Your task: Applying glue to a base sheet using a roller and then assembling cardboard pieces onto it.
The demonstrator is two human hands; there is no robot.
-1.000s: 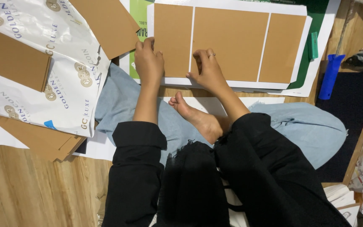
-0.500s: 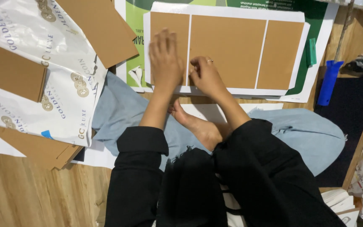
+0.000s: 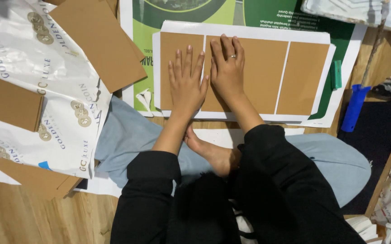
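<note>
While under both flat hands (image 3: 206,79), brown panels' (image 3: 267,74) row sideways.

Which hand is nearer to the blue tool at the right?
Right. The right hand lies flat on the middle brown panel; the left hand lies farther from the blue tool.

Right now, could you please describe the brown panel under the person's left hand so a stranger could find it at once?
Find the white sheet lying on the green poster ahead of the person's knees; three brown cardboard panels sit side by side on it. The left hand presses flat on the leftmost panel. It is narrower than the wide middle panel, which is under the ringed right hand.
</note>
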